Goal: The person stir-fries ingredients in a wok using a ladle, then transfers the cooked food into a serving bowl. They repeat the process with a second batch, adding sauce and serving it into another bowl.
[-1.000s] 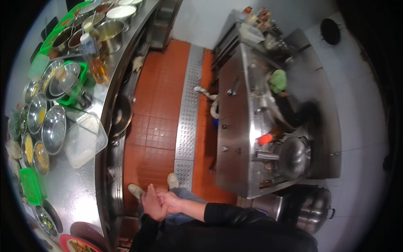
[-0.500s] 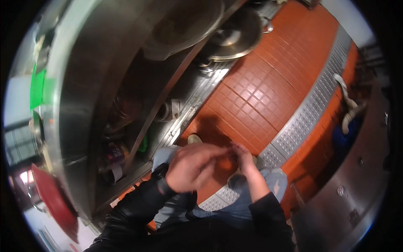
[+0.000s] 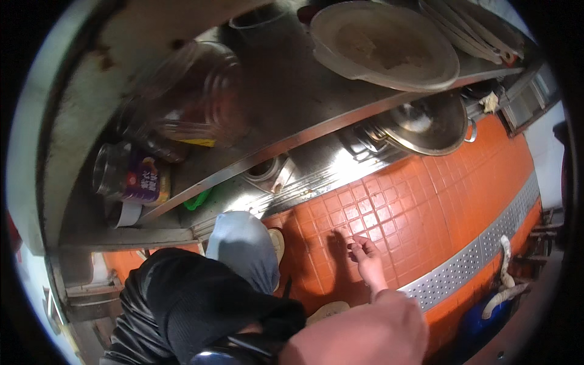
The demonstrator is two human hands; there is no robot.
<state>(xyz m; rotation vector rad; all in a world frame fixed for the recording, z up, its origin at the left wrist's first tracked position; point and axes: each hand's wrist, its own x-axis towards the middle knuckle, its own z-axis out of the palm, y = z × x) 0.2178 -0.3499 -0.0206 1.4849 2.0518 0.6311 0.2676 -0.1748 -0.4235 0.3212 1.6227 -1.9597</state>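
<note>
My left hand [image 3: 365, 330] is very close at the lower edge, a large pink blur beyond the black sleeve and a dark wristband [image 3: 246, 345]; its fingers cannot be made out. Past it, my right hand [image 3: 366, 260] hangs over the orange tiled floor [image 3: 401, 207], loosely curled, fingertips a little apart, with nothing seen in it. My left hand hides most of the right forearm. Neither hand touches anything I can see. Nearest to the right hand are my shoe [image 3: 328, 311] and my knee in pale jeans [image 3: 243, 246].
A metal shelf [image 3: 267, 149] on the left carries a large round pale pan [image 3: 389, 45] and a jar with a purple label [image 3: 143, 179]. On the lower level are a wide metal lid [image 3: 426, 125] and a green item [image 3: 198, 199]. A perforated drain strip [image 3: 456, 274] crosses the floor.
My hands were together low in front of me; now they are apart, the left raised close to the view. The view has swung left toward the shelf, showing its jars and pan more fully.
</note>
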